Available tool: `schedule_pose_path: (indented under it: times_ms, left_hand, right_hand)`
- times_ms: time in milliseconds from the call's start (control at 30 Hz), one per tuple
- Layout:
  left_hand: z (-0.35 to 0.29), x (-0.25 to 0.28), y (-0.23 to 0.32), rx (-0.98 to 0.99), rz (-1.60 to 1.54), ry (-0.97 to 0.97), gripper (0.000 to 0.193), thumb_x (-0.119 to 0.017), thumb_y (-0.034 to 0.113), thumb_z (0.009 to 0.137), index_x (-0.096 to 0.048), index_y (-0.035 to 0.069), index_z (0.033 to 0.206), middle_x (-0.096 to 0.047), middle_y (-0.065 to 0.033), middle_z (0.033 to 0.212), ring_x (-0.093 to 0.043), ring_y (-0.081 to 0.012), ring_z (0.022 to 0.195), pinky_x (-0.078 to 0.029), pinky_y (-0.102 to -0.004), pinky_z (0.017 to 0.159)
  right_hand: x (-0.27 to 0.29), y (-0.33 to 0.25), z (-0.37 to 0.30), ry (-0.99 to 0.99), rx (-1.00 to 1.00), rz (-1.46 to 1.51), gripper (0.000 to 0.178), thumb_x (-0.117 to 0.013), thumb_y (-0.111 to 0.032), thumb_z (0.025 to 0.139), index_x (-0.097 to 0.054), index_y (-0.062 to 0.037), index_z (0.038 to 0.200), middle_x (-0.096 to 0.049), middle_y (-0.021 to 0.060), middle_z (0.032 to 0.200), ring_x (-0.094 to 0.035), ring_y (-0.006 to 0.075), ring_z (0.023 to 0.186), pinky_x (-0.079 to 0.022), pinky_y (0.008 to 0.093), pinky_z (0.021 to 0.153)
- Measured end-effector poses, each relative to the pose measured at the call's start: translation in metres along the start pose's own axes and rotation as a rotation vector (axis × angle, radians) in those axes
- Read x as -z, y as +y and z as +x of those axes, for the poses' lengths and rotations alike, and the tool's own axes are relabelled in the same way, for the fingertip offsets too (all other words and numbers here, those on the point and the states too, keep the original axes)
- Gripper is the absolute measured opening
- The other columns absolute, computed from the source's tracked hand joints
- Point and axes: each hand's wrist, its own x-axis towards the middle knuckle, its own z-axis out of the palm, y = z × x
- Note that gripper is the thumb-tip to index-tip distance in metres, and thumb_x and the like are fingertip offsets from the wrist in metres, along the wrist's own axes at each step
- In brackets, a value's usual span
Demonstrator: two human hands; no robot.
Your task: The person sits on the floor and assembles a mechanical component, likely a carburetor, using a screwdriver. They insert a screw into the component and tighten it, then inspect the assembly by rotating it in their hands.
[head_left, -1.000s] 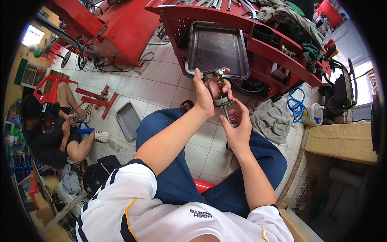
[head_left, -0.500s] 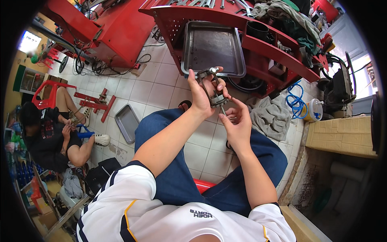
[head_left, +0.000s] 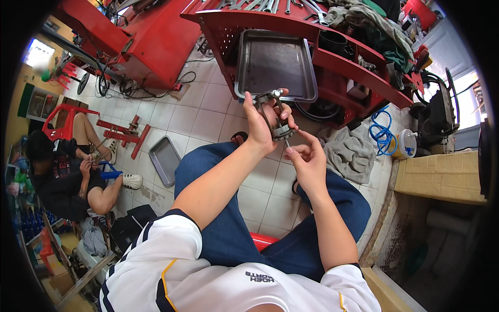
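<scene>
My left hand (head_left: 260, 125) is closed around a dark metal cage-like part (head_left: 281, 130), with side bars joining a toothed ring at its lower end to a crosspiece and a shiny bolt head at its top. From below, my right hand (head_left: 310, 162) pinches a thin metal rod (head_left: 287, 142) that meets the middle of the ring. The rod's lower end is hidden by the fingers. Both hands are raised above the tiled floor, between my knees and a metal tray (head_left: 275, 62).
The tray leans against a red tool cart (head_left: 223, 47) topped with several wrenches (head_left: 267, 5). A second grey tray (head_left: 165, 161) and a red metal stand (head_left: 122, 132) lie left. A co-worker (head_left: 62, 177) sits beyond them. At right are a grey cloth (head_left: 349, 156) and a blue coiled hose (head_left: 382, 132).
My right thumb and fingers have shifted slightly on the rod, and the part has turned a little in my left hand. The whole view has moved slightly.
</scene>
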Motion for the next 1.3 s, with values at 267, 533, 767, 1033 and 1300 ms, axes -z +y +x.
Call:
schedule_pose_path:
  times_ms: [267, 533, 767, 1033, 1300]
  left_hand:
    - [0.0, 0.004, -0.001, -0.02, -0.008, 0.013, 0.103, -0.017, 0.093, 0.086, -0.052, 0.007, 0.131, -0.047, -0.0016, 0.071, -0.058, -0.0196, 0.067, -0.054, -0.0415, 0.071]
    - [0.0, -0.001, 0.0, 0.003, -0.046, -0.013, 0.103, -0.016, 0.092, 0.086, -0.05, 0.007, 0.133, -0.047, -0.0011, 0.072, -0.059, -0.0195, 0.067, -0.056, -0.0409, 0.071]
    - [0.003, 0.008, -0.006, 0.121, -0.102, 0.125, 0.096, -0.016, 0.089, 0.088, -0.053, 0.01, 0.127, -0.048, -0.0008, 0.073, -0.057, -0.0199, 0.07, -0.053, -0.0406, 0.071]
    - [0.006, 0.01, -0.011, 0.206, -0.004, 0.344, 0.091, -0.017, 0.089, 0.089, -0.057, 0.012, 0.12, -0.055, -0.0025, 0.074, -0.06, -0.0213, 0.07, -0.054, -0.0419, 0.069]
    - [0.008, 0.007, -0.009, 0.151, 0.019, 0.329, 0.089, -0.02, 0.089, 0.09, -0.057, 0.013, 0.118, -0.056, -0.0025, 0.072, -0.061, -0.0207, 0.066, -0.054, -0.0397, 0.067]
  right_hand:
    - [-0.004, -0.002, -0.002, -0.005, 0.267, -0.382, 0.053, -0.062, -0.002, 0.1, -0.043, -0.0015, 0.149, -0.07, 0.0094, 0.095, -0.069, 0.0139, 0.088, -0.058, 0.0298, 0.084]
    - [0.002, 0.006, 0.005, -0.009, 0.274, -0.181, 0.065, -0.068, -0.005, 0.096, -0.038, -0.0048, 0.153, -0.07, 0.0064, 0.101, -0.068, 0.0128, 0.083, -0.056, 0.0277, 0.08]
    - [-0.002, -0.007, 0.002, -0.057, -0.083, 0.236, 0.055, -0.062, -0.011, 0.101, -0.04, -0.0013, 0.15, -0.07, 0.009, 0.102, -0.072, 0.0163, 0.085, -0.057, 0.0282, 0.073]
    - [0.003, -0.004, -0.001, -0.023, 0.183, -0.287, 0.05, -0.063, -0.008, 0.101, -0.043, 0.0006, 0.146, -0.067, 0.0067, 0.095, -0.067, 0.0127, 0.079, -0.055, 0.0264, 0.074]
    - [0.0, 0.007, 0.005, 0.031, 0.066, -0.087, 0.058, -0.072, -0.005, 0.093, -0.046, -0.0013, 0.145, -0.067, 0.0088, 0.094, -0.067, 0.0137, 0.079, -0.053, 0.028, 0.071]
